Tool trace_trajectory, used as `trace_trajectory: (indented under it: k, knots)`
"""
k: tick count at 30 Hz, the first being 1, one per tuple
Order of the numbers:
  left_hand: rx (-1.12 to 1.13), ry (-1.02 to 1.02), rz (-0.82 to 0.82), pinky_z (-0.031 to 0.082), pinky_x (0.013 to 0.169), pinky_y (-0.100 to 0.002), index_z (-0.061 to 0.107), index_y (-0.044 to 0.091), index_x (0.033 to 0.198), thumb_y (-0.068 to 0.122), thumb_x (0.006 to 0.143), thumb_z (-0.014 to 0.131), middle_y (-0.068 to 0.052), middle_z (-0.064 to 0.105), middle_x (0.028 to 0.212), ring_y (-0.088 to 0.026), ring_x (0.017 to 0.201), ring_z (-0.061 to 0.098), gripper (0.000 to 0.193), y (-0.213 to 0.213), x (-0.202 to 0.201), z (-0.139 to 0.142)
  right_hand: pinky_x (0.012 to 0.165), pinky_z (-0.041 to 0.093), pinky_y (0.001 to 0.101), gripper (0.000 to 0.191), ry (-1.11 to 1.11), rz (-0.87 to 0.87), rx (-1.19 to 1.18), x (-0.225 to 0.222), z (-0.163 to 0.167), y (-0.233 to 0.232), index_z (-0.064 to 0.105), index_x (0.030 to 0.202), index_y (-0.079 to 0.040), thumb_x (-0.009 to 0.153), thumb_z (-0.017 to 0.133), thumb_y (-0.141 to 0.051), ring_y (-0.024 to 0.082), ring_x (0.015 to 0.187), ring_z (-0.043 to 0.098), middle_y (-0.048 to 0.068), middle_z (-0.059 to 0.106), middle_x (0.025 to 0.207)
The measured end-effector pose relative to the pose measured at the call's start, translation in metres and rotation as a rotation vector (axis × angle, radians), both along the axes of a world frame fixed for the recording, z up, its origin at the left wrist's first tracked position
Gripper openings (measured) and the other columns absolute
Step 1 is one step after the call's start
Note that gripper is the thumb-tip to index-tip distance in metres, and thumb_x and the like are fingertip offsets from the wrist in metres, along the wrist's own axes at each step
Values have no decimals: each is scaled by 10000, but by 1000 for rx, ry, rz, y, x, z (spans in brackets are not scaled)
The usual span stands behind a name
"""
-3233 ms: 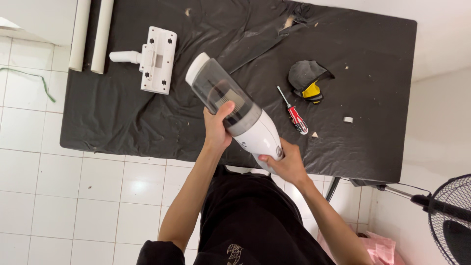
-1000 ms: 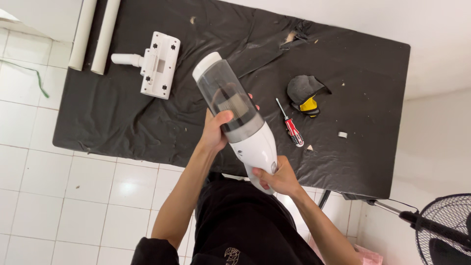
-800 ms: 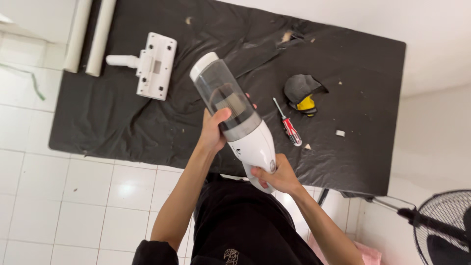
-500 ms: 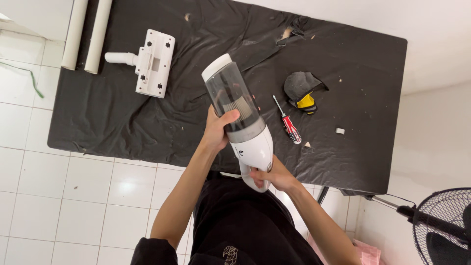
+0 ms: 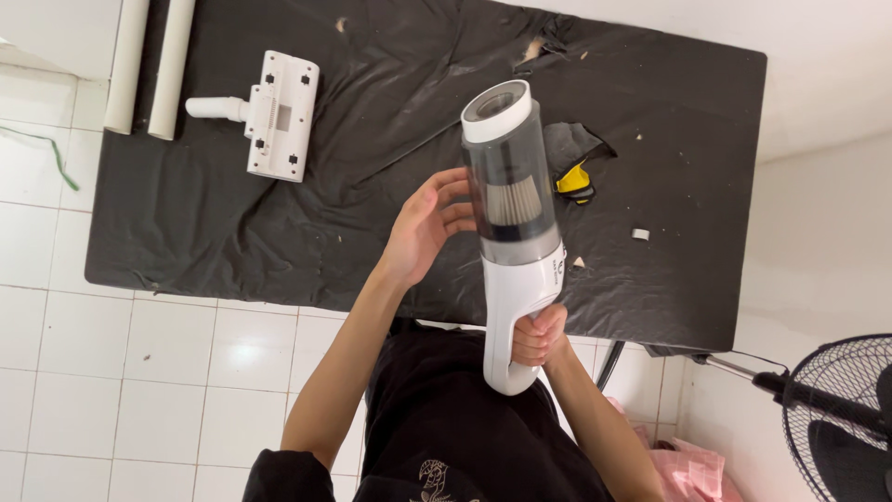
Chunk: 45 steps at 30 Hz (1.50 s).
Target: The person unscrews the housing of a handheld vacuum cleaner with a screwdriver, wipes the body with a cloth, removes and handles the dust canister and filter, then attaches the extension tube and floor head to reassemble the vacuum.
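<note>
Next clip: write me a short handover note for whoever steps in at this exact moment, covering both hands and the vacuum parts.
Right hand: closed around the white handle of the handheld vacuum, held up over the table.
Left hand: open, fingers spread beside the clear dust cup, at most brushing it.
Floor-brush head: lying detached on the black sheet. Two white tubes lie at the table's far left edge.
A dark and yellow item sits partly hidden behind the vacuum.
Done: vacuum body lifted off the table.
Left: brush head and tubes remain unattached.
</note>
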<state>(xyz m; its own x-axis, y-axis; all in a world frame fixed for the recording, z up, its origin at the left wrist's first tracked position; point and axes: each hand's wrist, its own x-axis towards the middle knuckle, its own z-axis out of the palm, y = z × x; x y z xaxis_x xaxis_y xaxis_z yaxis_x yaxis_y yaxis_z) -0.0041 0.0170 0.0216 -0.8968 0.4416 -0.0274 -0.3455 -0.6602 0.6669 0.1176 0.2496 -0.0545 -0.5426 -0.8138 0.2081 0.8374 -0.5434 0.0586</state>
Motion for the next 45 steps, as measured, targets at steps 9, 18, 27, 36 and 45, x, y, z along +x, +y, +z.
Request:
trace_trajectory:
  k: [9,18,27,36,45]
  knots:
    - [-180,-119,17,486,1012,-365,461,40,1458,419,961,670,-83,598,1338,-191,1189,593,658,15,4,-25,384,398,299,316,-26,-228,626,-1,26,-7,503,623,-62,914,623,-88,135,366,449,37,481,456]
    - [-351,-373,200,535,937,-369,504,27,1361,318,877,762,-125,643,1244,-207,1119,644,621,31,33,-62,438,460,292,297,504,-298,1896,-9,14,-53,679,806,35,906,798,-217,77,479,561,27,624,575]
    - [-432,-453,346,565,866,-361,568,3,1275,312,844,788,-127,691,1141,-207,1014,687,574,15,37,-69,482,542,307,449,728,-511,2074,1,15,-84,599,1081,76,898,781,-291,132,514,678,94,709,720]
    - [-548,-455,350,596,829,-366,532,-1,1255,274,742,864,-150,691,1112,-227,977,710,670,3,33,-70,502,528,356,409,567,-261,2029,-7,15,-99,598,1154,45,947,701,-292,196,504,629,139,681,666]
    - [-1277,162,273,561,866,-406,462,3,1421,355,564,960,-188,706,1125,-315,1015,711,1052,-60,-4,-68,703,597,291,294,890,-323,1837,-20,6,-117,688,1028,-14,902,774,-265,158,758,740,94,755,868]
